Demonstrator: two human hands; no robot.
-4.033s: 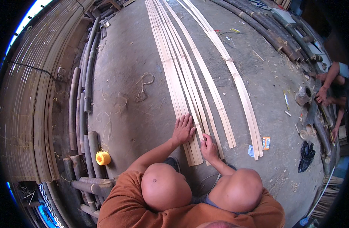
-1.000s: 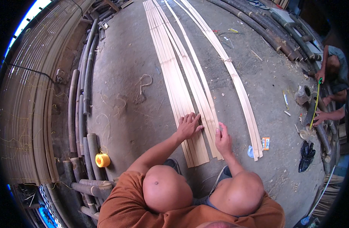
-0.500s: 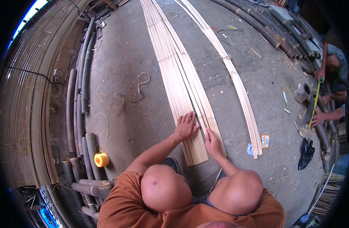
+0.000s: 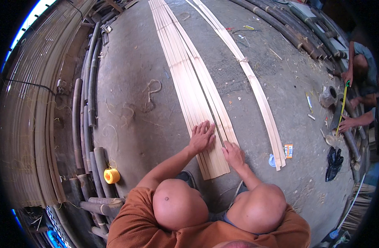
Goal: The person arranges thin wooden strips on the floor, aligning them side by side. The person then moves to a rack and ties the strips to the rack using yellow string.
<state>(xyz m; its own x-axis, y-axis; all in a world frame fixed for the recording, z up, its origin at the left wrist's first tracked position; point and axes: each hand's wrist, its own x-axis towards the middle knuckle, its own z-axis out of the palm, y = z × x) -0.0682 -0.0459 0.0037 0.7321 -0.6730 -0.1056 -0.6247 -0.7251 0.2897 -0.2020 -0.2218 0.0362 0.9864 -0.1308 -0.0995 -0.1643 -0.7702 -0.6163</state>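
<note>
Long pale bamboo strips (image 4: pixel 187 91) lie side by side on the floor, running away from me. A narrow dark gap splits them into a wider left group and a narrower right group (image 4: pixel 216 103). My left hand (image 4: pixel 202 136) rests flat on the left group near its close end, fingers spread. At the near end of the right group, my right hand (image 4: pixel 234 155) is closed about the strip ends, partly hiding them. The ends of the left group reach closer to my feet than those of the right group.
A tied bundle of strips (image 4: pixel 259 93) lies to the right. Bamboo poles (image 4: pixel 91 82) and a yellow twine roll (image 4: pixel 111 176) are at left. A black glove (image 4: pixel 333 164) lies at right, near another person's hand (image 4: pixel 347 123) at a tape measure (image 4: pixel 343 103).
The right group's near ends have shifted away from me, and my right hand has moved slightly with them. My left hand stays on the left group.
</note>
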